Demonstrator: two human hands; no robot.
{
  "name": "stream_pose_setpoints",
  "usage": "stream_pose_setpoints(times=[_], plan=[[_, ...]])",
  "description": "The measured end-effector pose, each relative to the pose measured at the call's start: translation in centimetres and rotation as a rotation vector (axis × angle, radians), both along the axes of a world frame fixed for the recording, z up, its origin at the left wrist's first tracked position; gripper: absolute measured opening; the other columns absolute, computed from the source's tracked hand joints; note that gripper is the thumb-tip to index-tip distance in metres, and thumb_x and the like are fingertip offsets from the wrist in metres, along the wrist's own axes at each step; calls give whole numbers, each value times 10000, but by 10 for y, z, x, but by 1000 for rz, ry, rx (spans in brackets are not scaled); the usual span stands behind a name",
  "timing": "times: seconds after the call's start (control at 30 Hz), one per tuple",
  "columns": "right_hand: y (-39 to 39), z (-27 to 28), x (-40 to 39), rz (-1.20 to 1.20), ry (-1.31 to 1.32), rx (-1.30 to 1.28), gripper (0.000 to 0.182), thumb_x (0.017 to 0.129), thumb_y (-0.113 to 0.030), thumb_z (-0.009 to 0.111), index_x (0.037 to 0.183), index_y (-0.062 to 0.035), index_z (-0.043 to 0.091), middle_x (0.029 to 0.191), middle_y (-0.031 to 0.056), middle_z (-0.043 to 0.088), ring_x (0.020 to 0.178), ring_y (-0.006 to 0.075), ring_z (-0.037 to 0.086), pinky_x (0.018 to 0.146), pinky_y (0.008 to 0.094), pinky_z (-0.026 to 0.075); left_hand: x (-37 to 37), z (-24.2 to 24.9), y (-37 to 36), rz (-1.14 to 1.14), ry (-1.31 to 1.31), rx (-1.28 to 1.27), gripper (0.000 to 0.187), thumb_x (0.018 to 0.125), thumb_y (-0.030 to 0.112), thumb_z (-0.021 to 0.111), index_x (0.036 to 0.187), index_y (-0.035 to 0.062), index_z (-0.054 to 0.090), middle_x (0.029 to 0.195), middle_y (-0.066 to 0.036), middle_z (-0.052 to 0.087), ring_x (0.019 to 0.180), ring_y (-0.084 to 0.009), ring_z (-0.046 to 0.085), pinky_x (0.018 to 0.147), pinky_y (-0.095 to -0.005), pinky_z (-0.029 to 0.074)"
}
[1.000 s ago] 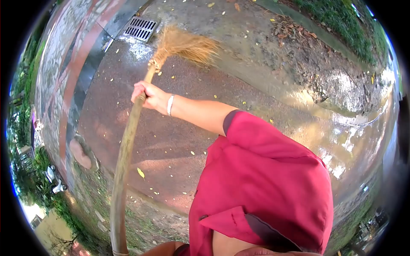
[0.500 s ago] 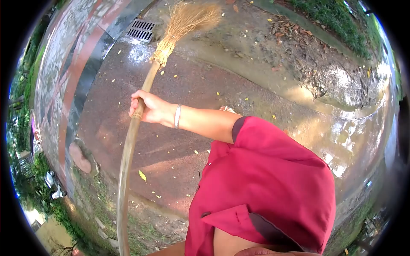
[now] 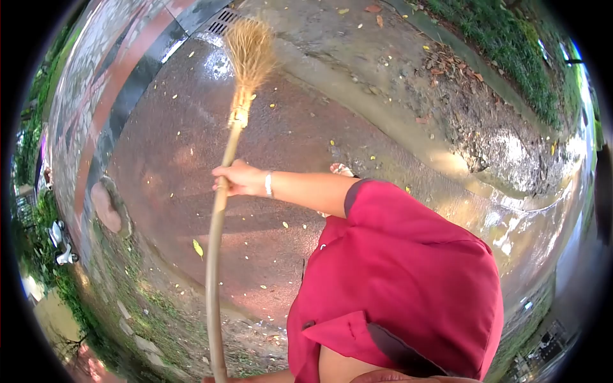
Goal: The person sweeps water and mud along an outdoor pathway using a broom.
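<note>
A straw broom with a long wooden handle [image 3: 214,274] slants across the left half of the head view. Its bristles [image 3: 250,51] fan out at the top, over the wet ground near the drain grate. My right hand [image 3: 237,178], with a pale bracelet at the wrist, is closed around the handle below the binding. At the bottom edge my left hand [image 3: 223,380] is mostly cut off by the frame; the handle's upper end runs into it, and it appears to grip there.
A metal drain grate [image 3: 222,20] lies behind the bristles. Fallen leaves [image 3: 198,247] dot the wet reddish pavement [image 3: 172,159]. On the right are muddy soil [image 3: 485,121] and shiny puddles. A flat stone [image 3: 106,207] sits at left; one foot [image 3: 341,169] shows past the shirt.
The bristles have swung left and down in view, and the handle's lower part has shifted right. My right hand has moved slightly right and down, still holding the broom. The view has shifted slightly.
</note>
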State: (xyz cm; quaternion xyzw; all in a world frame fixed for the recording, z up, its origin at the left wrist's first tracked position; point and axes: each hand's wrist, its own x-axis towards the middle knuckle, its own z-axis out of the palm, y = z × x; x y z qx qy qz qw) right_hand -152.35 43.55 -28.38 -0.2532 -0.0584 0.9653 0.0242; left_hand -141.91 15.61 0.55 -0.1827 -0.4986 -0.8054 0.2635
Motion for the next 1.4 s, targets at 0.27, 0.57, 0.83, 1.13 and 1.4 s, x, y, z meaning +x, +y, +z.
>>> stream_pose_setpoints(times=[0.27, 0.57, 0.83, 1.13, 1.4], plan=[[39, -133, 122, 106, -615, 47, 174, 708, -107, 585, 821, -56, 462, 702, 68, 494, 631, 195, 525, 538, 370, 490, -38, -124, 6, 22, -247, -167, 184, 757, 58, 430, 604, 129, 356, 472, 23, 320, 469, -71, 333, 540, -217, 367], [-50, -70, 142, 213, -629, 218, 257, 723, -67, 613, 870, 47, 435, 753, 106, 505, 654, 223, 555, 561, 389, 511, 19, -189, -181, 454, -621, 271, 299, 726, 96, 528, 531, 137, 305, 463, 29, 317, 476, -121, 379, 557, -259, 355], [-30, -95, 57, 107, -306, 60, 186, 759, -60, 562, 856, 48, 446, 784, 139, 523, 683, 236, 567, 606, 406, 511, 29, -148, -96, 518, -469, 172, 175, 718, 137, 502, 591, 130, 381, 500, 22, 326, 497, -118, 387, 547, -272, 361], [101, -186, 69, -68, -601, 206, 110, 768, -19, 504, 821, 66, 460, 695, 161, 528, 624, 263, 564, 559, 386, 503, -28, -265, -3, 206, -743, 169, 181, 724, 168, 514, 585, 142, 401, 530, 22, 423, 541, -98, 443, 649, -295, 421], [-20, -88, 70, 125, -404, 94, 159, 741, 31, 536, 823, 101, 419, 753, 171, 492, 673, 275, 558, 619, 416, 501, 12, -214, -145, 491, -610, 454, 252, 680, 55, 514, 524, 114, 326, 482, 11, 323, 477, -128, 363, 591, -304, 384]])
